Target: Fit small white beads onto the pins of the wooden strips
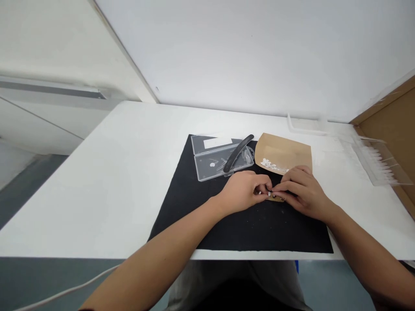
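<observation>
My left hand (248, 190) is closed in a pinch, its thumb and index fingertips meeting at a small white piece (269, 194). Facing it, my right hand (303, 192) has its fingers drawn together over a small tan strip (276, 199) with tiny dark and white spots. Fingers cover most of this strip, so its kind is unclear. Both hands work close together above a black mat (236, 233). Just beyond the right hand, a brown card tray (285, 149) holds small white bits (269, 164).
A clear hinged plastic case (202, 172) lies open behind my left hand, with small clear pieces inside. A dark curved nail file (238, 153) rests across it. Clear plastic racks (372, 162) stand at the right, beside a brown board (389, 116). White wall closes off the table's back.
</observation>
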Action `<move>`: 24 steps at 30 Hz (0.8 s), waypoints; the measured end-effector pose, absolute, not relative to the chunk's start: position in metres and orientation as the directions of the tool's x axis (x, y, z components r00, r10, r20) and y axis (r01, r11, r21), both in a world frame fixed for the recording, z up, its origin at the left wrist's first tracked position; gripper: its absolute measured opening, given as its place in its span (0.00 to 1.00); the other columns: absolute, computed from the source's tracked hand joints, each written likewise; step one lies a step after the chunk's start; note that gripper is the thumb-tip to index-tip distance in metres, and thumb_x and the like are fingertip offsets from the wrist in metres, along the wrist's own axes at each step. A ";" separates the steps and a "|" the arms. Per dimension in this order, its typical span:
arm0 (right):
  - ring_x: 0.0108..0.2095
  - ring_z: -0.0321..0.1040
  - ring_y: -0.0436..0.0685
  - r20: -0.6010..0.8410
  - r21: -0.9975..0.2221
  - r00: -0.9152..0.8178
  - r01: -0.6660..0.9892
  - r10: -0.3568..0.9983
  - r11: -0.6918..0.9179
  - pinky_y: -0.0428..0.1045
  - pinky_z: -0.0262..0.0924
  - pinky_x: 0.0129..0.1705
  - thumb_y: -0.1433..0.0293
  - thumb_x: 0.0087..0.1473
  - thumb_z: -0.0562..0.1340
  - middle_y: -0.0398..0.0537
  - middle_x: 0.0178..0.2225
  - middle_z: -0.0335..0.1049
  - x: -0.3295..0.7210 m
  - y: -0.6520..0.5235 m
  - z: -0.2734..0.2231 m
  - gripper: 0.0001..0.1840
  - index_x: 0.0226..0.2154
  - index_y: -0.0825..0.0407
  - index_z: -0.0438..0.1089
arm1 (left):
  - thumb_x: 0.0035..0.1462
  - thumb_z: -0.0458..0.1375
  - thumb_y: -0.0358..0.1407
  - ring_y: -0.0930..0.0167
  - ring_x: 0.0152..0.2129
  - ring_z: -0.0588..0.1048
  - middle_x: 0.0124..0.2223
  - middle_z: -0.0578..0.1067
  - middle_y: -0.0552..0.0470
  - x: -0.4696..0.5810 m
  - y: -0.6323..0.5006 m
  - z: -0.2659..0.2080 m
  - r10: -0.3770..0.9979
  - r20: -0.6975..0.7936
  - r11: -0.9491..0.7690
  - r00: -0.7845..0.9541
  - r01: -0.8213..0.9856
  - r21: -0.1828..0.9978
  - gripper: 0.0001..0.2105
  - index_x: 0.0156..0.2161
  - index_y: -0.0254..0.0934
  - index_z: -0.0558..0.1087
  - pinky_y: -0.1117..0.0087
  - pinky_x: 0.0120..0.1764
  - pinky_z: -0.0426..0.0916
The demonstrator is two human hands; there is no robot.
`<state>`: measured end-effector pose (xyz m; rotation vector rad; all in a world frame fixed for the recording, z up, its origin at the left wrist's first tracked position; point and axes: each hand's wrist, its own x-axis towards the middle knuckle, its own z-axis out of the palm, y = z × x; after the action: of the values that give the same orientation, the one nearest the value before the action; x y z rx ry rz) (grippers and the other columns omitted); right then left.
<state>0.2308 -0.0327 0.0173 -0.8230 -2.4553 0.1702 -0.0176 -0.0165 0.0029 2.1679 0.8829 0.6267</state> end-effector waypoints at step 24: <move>0.37 0.72 0.55 0.332 -0.396 -0.697 0.508 0.635 0.765 0.55 0.59 0.47 0.67 0.70 0.65 0.45 0.36 0.77 0.231 -0.033 0.010 0.04 0.40 0.49 0.71 | 0.61 0.68 0.31 0.71 0.33 0.80 0.33 0.84 0.57 -0.018 -0.015 0.004 0.727 0.156 -0.519 0.669 0.387 0.762 0.03 0.36 0.40 0.78 0.70 0.42 0.67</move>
<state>0.2305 -0.0329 0.0096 -0.8633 -2.5060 0.3806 -0.0184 -0.0147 0.0040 2.1623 0.8548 0.6068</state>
